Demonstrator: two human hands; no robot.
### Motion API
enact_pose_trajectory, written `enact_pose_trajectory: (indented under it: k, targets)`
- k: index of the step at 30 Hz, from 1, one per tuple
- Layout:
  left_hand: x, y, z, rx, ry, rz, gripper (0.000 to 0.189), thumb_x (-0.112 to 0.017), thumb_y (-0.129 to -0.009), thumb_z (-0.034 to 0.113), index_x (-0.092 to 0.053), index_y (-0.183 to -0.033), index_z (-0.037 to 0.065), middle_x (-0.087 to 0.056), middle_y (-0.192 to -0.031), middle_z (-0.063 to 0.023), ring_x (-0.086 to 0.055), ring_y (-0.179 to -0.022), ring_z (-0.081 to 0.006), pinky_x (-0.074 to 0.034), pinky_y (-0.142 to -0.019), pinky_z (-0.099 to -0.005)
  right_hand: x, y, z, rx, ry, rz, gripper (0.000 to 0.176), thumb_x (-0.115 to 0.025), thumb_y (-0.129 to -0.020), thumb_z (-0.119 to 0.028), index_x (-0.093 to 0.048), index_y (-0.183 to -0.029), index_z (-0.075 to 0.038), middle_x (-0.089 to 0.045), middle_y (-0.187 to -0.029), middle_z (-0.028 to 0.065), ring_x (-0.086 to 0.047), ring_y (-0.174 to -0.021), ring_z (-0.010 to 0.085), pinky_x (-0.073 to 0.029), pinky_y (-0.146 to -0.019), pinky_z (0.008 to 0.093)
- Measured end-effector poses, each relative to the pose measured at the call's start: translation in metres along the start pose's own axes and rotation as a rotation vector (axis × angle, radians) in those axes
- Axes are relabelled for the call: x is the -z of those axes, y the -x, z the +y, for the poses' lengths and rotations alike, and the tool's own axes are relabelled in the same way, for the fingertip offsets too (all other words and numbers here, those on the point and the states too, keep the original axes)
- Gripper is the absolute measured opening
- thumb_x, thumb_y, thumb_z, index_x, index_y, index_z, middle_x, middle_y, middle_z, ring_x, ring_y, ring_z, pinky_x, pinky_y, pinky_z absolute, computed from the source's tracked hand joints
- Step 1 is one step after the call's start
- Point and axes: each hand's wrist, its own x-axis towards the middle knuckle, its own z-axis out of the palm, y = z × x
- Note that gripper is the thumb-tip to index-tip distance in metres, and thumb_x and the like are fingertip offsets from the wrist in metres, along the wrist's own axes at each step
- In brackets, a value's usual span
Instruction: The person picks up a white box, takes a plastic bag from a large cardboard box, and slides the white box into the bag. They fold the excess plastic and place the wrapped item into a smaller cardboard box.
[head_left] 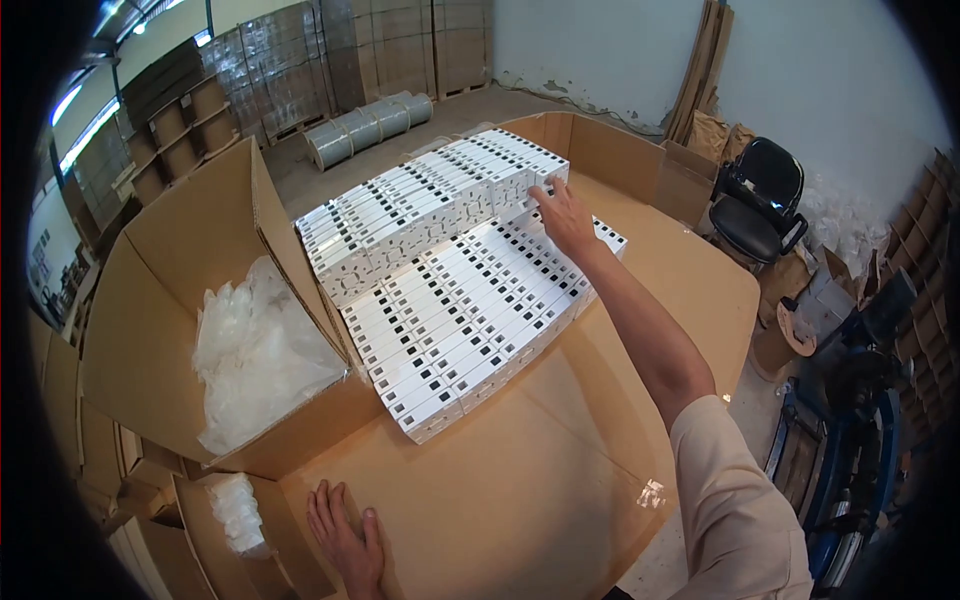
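Note:
On a large cardboard sheet stand rows of narrow white blocks [470, 310] with small black and grey squares on top, packed side by side. A second layer of the white blocks [400, 215] rests on the far part, its near faces showing cut-out patterns. My right hand [567, 218] reaches to the right end of that upper layer, fingers curled onto a white block there; the fingers partly hide it. My left hand [345, 535] lies on the cardboard near the bottom, fingers stretched out, holding nothing.
Left of the blocks is a large open carton [180, 255] with clear plastic bags [260, 350] inside. Below it a smaller box holds a white plastic bundle [238, 512]. A black chair [760, 200] and blue machinery [850, 450] stand on the right; a wrapped roll [370, 128] lies behind.

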Motion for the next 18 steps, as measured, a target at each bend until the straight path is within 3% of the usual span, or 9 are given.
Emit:
enact_pose_trajectory:
  k: [1,4,5,7,10,16,18]
  targets:
    - [0.001,0.001,0.000,-0.007,0.003,-0.005,0.052,-0.064,-0.093,0.018,-0.052,-0.141,0.004,-0.042,-0.156,-0.0185,-0.030,-0.149,-0.0419,-0.022,-0.122,-0.0545,0.005,0.001,-0.001,0.016,0.019,-0.010,0.036,-0.062,-0.090,-0.003,-0.061,-0.123,-0.018,-0.061,-0.122,0.0170,-0.066,-0.100,0.0379,-0.059,-0.080,0.0450]
    - [0.009,-0.002,-0.001,-0.117,-0.019,-0.012,0.059,-0.060,-0.101,0.037,-0.049,-0.152,0.012,-0.041,-0.159,-0.0213,-0.032,-0.148,-0.0474,-0.024,-0.122,-0.0575,0.031,0.003,-0.011,0.022,-0.008,-0.034,0.034,-0.062,-0.093,-0.008,-0.059,-0.126,-0.020,-0.061,-0.121,0.0173,-0.068,-0.091,0.0389,-0.059,-0.074,0.0468]
    - [0.010,-0.003,-0.001,-0.117,-0.040,-0.010,0.058,-0.060,-0.101,0.036,-0.049,-0.152,0.010,-0.041,-0.159,-0.0214,-0.032,-0.147,-0.0473,-0.024,-0.122,-0.0573,0.042,0.004,-0.017,-0.032,-0.077,-0.083,0.033,-0.062,-0.096,-0.012,-0.057,-0.128,-0.021,-0.060,-0.121,0.0189,-0.070,-0.083,0.0400,-0.059,-0.069,0.0488]
    - [0.012,0.000,0.002,-0.111,-0.081,-0.022,0.057,-0.059,-0.102,0.034,-0.049,-0.150,0.007,-0.042,-0.159,-0.0217,-0.033,-0.147,-0.0471,-0.025,-0.121,-0.0570,0.060,0.007,-0.025,-0.041,-0.186,-0.060,0.034,-0.061,-0.096,-0.012,-0.057,-0.129,-0.020,-0.058,-0.122,0.0194,-0.070,-0.084,0.0402,-0.059,-0.069,0.0493]
    - [0.011,0.004,0.011,-0.027,0.039,-0.011,0.051,-0.065,-0.092,0.018,-0.053,-0.140,0.004,-0.043,-0.155,-0.0192,-0.031,-0.148,-0.0418,-0.022,-0.123,-0.0544,0.087,0.019,-0.042,-0.079,-0.264,-0.066,0.035,-0.063,-0.096,-0.012,-0.059,-0.130,-0.020,-0.056,-0.124,0.0192,-0.070,-0.086,0.0396,-0.059,-0.071,0.0491]
    - [0.007,0.009,-0.001,-0.043,0.118,0.036,0.047,-0.068,-0.090,0.018,-0.056,-0.134,0.004,-0.048,-0.148,-0.0203,-0.035,-0.144,-0.0437,-0.024,-0.121,-0.0559,0.131,0.054,-0.100,-0.115,-0.393,-0.059,0.034,-0.068,-0.092,-0.012,-0.064,-0.125,-0.020,-0.059,-0.119,0.0132,-0.070,-0.085,0.0357,-0.059,-0.071,0.0473]
    - [0.011,0.008,0.002,-0.007,0.171,0.037,0.043,-0.069,-0.089,0.015,-0.058,-0.130,0.004,-0.049,-0.147,-0.0191,-0.036,-0.144,-0.0420,-0.026,-0.120,-0.0542,0.148,0.064,-0.123,-0.142,-0.458,-0.053,0.032,-0.071,-0.090,-0.012,-0.064,-0.121,-0.014,-0.060,-0.116,0.0119,-0.070,-0.086,0.0337,-0.058,-0.073,0.0458]
